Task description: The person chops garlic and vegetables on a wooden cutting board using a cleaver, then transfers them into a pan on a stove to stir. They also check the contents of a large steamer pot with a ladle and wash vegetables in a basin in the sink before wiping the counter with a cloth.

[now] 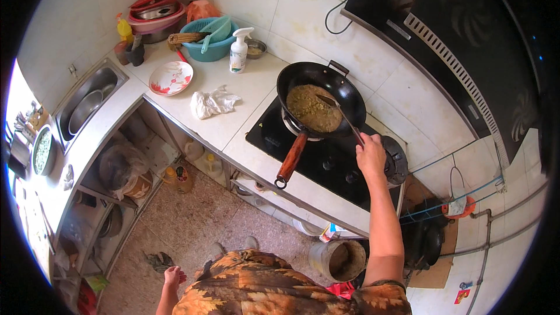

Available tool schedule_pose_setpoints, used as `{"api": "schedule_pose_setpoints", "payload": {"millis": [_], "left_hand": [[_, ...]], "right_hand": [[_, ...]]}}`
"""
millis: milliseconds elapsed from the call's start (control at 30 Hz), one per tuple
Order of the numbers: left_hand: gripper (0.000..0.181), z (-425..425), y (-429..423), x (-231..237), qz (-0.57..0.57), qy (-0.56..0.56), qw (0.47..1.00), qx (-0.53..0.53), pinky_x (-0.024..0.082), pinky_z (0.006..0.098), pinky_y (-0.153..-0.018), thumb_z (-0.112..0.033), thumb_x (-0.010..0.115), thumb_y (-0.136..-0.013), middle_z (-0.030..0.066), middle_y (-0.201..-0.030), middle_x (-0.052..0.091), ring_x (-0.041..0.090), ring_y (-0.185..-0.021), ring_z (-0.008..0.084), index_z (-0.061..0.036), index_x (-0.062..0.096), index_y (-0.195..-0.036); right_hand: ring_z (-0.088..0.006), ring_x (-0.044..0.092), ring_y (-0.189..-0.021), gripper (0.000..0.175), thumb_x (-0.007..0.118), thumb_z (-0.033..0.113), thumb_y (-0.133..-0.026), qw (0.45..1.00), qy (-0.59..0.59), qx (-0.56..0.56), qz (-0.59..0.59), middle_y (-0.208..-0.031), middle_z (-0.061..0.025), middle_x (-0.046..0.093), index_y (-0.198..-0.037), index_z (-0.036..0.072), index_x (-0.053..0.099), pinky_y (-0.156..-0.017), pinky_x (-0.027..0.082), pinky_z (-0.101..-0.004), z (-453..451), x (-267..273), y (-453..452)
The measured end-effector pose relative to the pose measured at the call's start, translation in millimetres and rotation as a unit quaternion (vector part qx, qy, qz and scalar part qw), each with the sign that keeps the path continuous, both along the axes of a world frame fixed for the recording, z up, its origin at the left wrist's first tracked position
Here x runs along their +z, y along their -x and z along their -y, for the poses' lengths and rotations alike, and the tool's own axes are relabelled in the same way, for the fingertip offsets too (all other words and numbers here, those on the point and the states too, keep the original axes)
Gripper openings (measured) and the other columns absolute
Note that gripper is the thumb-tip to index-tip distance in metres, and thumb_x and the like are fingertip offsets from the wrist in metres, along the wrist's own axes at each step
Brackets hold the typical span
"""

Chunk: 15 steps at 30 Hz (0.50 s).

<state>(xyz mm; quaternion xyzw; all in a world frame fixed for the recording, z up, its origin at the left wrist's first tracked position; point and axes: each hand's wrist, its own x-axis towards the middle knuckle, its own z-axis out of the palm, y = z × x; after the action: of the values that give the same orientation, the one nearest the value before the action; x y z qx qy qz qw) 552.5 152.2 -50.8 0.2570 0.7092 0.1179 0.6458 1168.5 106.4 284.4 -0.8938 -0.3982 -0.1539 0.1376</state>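
Note:
My right hand (371, 152) grips the handle of a metal spatula (345, 116), whose blade rests in the food inside a black wok (352, 96). The food is a brownish-yellow liquid with greenish bits (313, 107). The wok sits on the left burner of a black gas stove (271, 129), its wooden handle (292, 157) pointing towards me. Down by my side, above the floor, my left hand (175, 276) holds nothing, its fingers loosely curled and parted.
Left of the stove lie a crumpled white cloth (214, 102), a red-patterned plate (171, 78) and a white spray bottle (238, 52). A blue basin (210, 52) stands behind. A sink (107, 74) is farther left. A bucket (317, 260) stands on the floor; a range hood (472, 30) hangs at upper right.

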Motion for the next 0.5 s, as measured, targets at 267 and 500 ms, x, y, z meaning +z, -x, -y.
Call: {"api": "schedule_pose_setpoints", "payload": {"millis": [267, 500], "left_hand": [[0.018, 26, 0, 22, -0.038, 0.01, 0.999, -0.021, 0.048, 0.0347, -0.044, -0.016, 0.049, -0.081, 0.0118, -0.065, 0.054, 0.055, -0.049, 0.0227, -0.0013, 0.047, -0.09], [0.021, 54, 1, -20, -0.018, -0.039, 0.997, 0.057, 0.045, 0.0295, -0.041, -0.017, 0.051, -0.078, 0.009, -0.054, 0.051, 0.052, -0.044, 0.0188, 0.0003, 0.052, -0.065]], "right_hand": [[-0.0331, 0.049, -0.09, 0.038, 0.056, 0.012, -0.072, 0.995, 0.063, 0.046, -0.064, -0.099, -0.0168, 0.045, -0.108, 0.003, 0.045, -0.074, 0.044, -0.039, -18, -3, 55], [-0.0293, 0.054, -0.073, 0.022, 0.061, 0.01, -0.071, 0.905, -0.16, 0.379, -0.108, -0.086, -0.0129, 0.055, -0.091, 0.003, 0.057, -0.067, 0.044, -0.0343, 11, -7, 162]]}}
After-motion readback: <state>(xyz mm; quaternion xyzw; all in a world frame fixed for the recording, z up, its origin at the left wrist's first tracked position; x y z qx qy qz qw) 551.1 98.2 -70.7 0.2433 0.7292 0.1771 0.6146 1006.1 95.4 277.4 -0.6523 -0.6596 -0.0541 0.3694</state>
